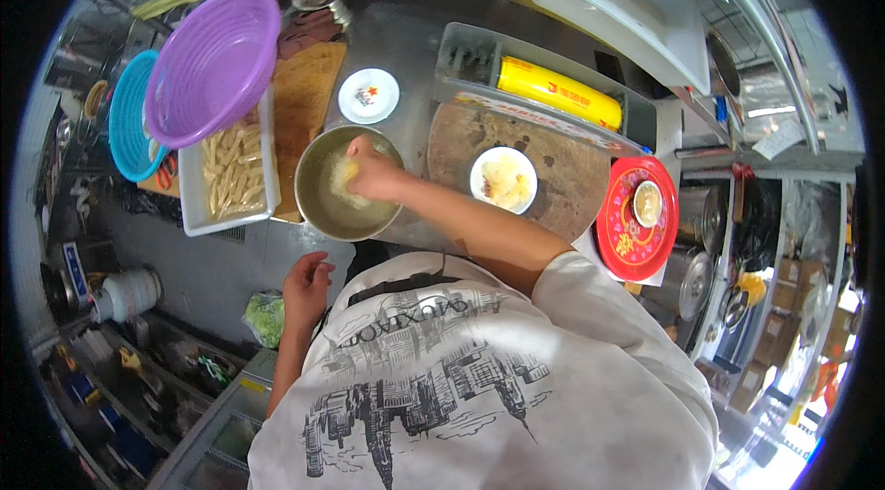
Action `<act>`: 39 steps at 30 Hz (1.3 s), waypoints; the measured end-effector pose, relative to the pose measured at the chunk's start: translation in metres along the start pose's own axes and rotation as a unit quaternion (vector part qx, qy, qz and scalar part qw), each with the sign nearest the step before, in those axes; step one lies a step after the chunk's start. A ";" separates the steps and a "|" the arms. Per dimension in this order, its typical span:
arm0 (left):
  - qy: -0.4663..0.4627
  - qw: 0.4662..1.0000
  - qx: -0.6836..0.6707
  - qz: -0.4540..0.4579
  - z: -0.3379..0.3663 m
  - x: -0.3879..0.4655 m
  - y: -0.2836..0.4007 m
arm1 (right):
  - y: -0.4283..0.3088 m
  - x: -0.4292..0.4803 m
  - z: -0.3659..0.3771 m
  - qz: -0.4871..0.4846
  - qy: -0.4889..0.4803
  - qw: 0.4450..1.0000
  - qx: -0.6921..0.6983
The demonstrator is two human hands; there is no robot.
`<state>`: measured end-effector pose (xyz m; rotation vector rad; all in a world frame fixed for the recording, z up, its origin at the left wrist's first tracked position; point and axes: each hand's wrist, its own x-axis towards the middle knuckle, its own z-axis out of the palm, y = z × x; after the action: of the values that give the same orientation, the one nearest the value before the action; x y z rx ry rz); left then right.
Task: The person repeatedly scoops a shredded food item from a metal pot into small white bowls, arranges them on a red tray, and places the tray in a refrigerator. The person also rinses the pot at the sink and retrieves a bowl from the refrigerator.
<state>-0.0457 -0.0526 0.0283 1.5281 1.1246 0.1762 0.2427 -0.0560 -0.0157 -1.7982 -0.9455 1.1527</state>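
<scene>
My right hand [373, 168] reaches down into a deep metal bowl [314, 206]. Its fingertips are in a pale, wet mixture [341, 175] at the bottom, and the mixture and the hand itself hide how they are bent. At my left side, apart from the counter, hangs my left hand [308, 282], empty, its fingers loosely curled and the thumb apart. Behind the bowl is a small white plate [368, 111] with a red and yellow print. A white bowl [533, 191] holding a pale yellow, mushy food [506, 180] rests on a round wooden chopping block [456, 144].
Left of the metal bowl, a white tray [272, 172] holds pale food strips [231, 175], partly under a purple basket [214, 68]. A turquoise basket [128, 120] lies beyond. Behind the block stands a bin [470, 54] with a yellow roll [556, 92]. A red tray [626, 241] carries a small bowl [648, 204].
</scene>
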 end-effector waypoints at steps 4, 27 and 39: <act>-0.015 1.000 0.020 -0.003 0.004 -0.004 0.003 | -0.004 -0.017 -0.016 -0.092 0.057 0.992 -0.069; -0.172 0.970 0.109 0.136 0.113 0.033 0.095 | 0.112 -0.199 -0.189 -0.081 0.337 0.933 -0.097; -0.195 0.949 0.187 0.165 0.142 0.036 0.097 | 0.094 -0.187 -0.158 -0.191 0.224 0.886 -0.358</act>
<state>0.1188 -0.1111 0.0474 1.9817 0.6024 -0.1211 0.3482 -0.2942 0.0100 -2.1592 -1.4594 0.0944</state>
